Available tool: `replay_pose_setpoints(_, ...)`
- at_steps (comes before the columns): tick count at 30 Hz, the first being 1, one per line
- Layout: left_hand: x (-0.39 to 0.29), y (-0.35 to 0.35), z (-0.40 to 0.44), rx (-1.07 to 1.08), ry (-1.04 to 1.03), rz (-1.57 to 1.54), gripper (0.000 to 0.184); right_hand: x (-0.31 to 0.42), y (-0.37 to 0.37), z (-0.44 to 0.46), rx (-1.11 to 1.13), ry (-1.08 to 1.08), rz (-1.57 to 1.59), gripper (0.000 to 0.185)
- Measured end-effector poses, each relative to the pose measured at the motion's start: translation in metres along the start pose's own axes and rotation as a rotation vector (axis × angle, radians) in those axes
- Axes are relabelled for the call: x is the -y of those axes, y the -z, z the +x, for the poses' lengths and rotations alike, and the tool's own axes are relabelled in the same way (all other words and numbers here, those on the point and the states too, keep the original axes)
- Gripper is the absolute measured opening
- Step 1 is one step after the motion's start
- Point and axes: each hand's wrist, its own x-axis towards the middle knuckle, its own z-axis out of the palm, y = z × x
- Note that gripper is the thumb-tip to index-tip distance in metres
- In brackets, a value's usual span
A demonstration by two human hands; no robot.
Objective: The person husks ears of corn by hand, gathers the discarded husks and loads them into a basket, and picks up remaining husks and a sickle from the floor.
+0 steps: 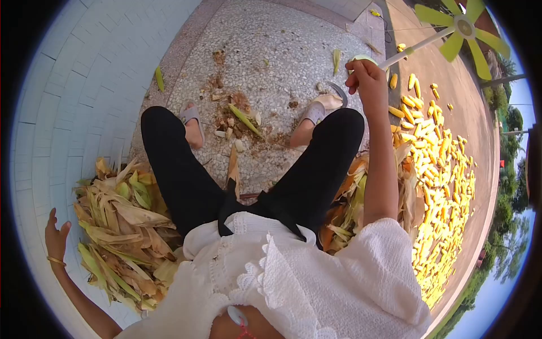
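Observation:
My left hand (55, 240) is out at the far left with its fingers apart and nothing in it, a band round the wrist. It is beside a heap of corn husks (127, 220), in front of the tiled wall. My right hand (366, 79) is raised forward with its fingers curled in; whatever they hold, if anything, is hidden. Right behind it in the view are the pole (418, 47) and part of the base of a green-bladed fan (464, 26). A curved blade (339, 93) lies on the floor near my right foot, partly hidden.
Many bare yellow corn cobs (435, 181) spread over the ground at the right. More husks (351, 209) are heaped at my right side. Scraps and a green husk piece (245, 120) litter the speckled floor (265, 34) between my feet. The tiled wall (73, 107) stands at the left.

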Motion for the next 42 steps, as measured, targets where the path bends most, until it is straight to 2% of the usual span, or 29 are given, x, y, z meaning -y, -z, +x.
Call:
replay_pose_setpoints(1, -0.055, 0.015, 0.020, 0.016, 0.040, -0.021, 0.068, -0.016, 0.028, 0.007, -0.081, -0.012, 0.036, 0.023)
replay_pose_setpoints(3, -0.116, 0.012, 0.067, -0.053, -0.238, -0.024, 0.067, -0.055, 0.065, 0.016, -0.274, -0.038, 0.157, 0.023)
replay_pose_setpoints(5, -0.208, 0.005, 0.095, 0.011, -0.411, -0.022, 0.068, -0.111, 0.086, 0.020, -0.334, -0.093, 0.237, 0.021)
replay_pose_setpoints(9, -0.382, -0.043, 0.123, 0.205, -0.754, 0.083, 0.063, -0.225, 0.079, 0.029, -0.441, -0.526, 0.429, 0.016)
replay_pose_setpoints(11, -0.442, -0.089, 0.142, 0.252, -0.981, 0.164, 0.058, -0.289, 0.060, 0.034, -0.462, -0.693, 0.485, 0.015)
replay_pose_setpoints(13, -0.496, -0.142, 0.159, 0.434, -1.054, 0.256, 0.056, -0.346, 0.037, 0.040, -0.408, -0.809, 0.427, 0.023)
replay_pose_setpoints(15, -0.516, -0.220, 0.185, 0.509, -1.250, 0.330, 0.055, -0.425, 0.011, 0.051, -0.254, -0.742, -0.113, 0.029)
replay_pose_setpoints(16, -0.530, -0.252, 0.191, 0.584, -1.235, 0.459, 0.055, -0.455, 0.005, 0.058, -0.072, -0.586, -0.520, 0.050)
replay_pose_setpoints(17, -0.545, -0.282, 0.194, 0.656, -1.215, 0.587, 0.054, -0.463, -0.003, 0.069, -0.067, -0.589, -0.517, 0.050)
replay_pose_setpoints(19, -0.564, -0.344, 0.204, 0.763, -1.225, 0.716, 0.059, -0.458, -0.016, 0.092, 0.038, -0.460, -0.984, 0.064)
replay_pose_setpoints(20, -0.567, -0.375, 0.207, 0.772, -1.226, 0.717, 0.059, -0.466, -0.017, 0.108, 0.205, -0.490, -1.151, 0.071)
replay_pose_setpoints(21, -0.568, -0.406, 0.210, 0.730, -1.274, 0.765, 0.063, -0.489, -0.018, 0.117, 0.208, -0.496, -1.151, 0.071)
replay_pose_setpoints(23, -0.576, -0.450, 0.213, 0.686, -1.331, 0.808, 0.068, -0.537, -0.014, 0.130, 0.109, -0.152, -1.436, 0.064)
replay_pose_setpoints(24, -0.583, -0.467, 0.213, 0.694, -1.342, 0.845, 0.070, -0.540, -0.012, 0.139, 0.123, -0.135, -1.441, 0.050)
replay_pose_setpoints(25, -0.588, -0.485, 0.214, 0.699, -1.351, 0.879, 0.073, -0.549, -0.010, 0.146, 0.120, -0.134, -1.450, 0.050)
replay_pose_setpoints(26, -0.583, -0.505, 0.217, 0.696, -1.374, 0.780, 0.065, -0.556, -0.006, 0.152, 0.170, -0.068, -1.372, 0.042)
replay_pose_setpoints(28, -0.589, -0.526, 0.220, 0.703, -1.376, 0.756, 0.065, -0.564, 0.001, 0.167, 0.231, 0.070, -1.268, 0.022)
replay_pose_setpoints(29, -0.589, -0.533, 0.219, 0.716, -1.377, 0.745, 0.065, -0.563, 0.001, 0.173, 0.242, 0.069, -1.270, 0.022)
replay_pose_setpoints(30, -0.584, -0.540, 0.220, 0.550, -1.461, 0.651, 0.057, -0.549, -0.004, 0.182, 0.224, -0.117, -1.044, 0.020)
replay_pose_setpoints(31, -0.587, -0.546, 0.223, 0.558, -1.455, 0.649, 0.057, -0.533, -0.009, 0.195, 0.203, -0.293, -0.812, 0.019)
replay_pose_setpoints(32, -0.589, -0.552, 0.224, 0.566, -1.437, 0.586, 0.053, -0.512, -0.013, 0.213, 0.214, -0.295, -0.809, 0.019)
replay_pose_setpoints(34, -0.591, -0.553, 0.225, 0.593, -1.410, 0.540, 0.049, -0.485, -0.023, 0.255, -0.113, -0.157, -0.375, 0.017)
replay_pose_setpoints(36, -0.606, -0.551, 0.231, 0.729, -1.414, 0.577, 0.025, -0.530, -0.013, 0.312, -0.223, -0.179, -0.342, 0.019)
replay_pose_setpoints(37, -0.607, -0.549, 0.234, 0.704, -1.397, 0.504, 0.021, -0.536, -0.007, 0.340, -0.217, -0.275, -0.409, 0.027)
replay_pose_setpoints(38, -0.605, -0.545, 0.233, 0.699, -1.360, 0.439, 0.016, -0.575, 0.008, 0.368, -0.172, -0.307, -0.471, 0.034)
replay_pose_setpoints(40, -0.608, -0.526, 0.240, 0.679, -1.240, 0.376, 0.021, -0.583, 0.017, 0.396, -0.118, -0.451, -0.627, 0.038)
replay_pose_setpoints(41, -0.603, -0.521, 0.245, 0.655, -1.149, 0.353, 0.024, -0.619, 0.025, 0.408, -0.070, -0.445, -0.748, 0.040)
replay_pose_setpoints(42, -0.598, -0.515, 0.251, 0.655, -0.999, 0.234, 0.025, -0.628, 0.026, 0.413, 0.076, -0.489, -0.882, 0.042)
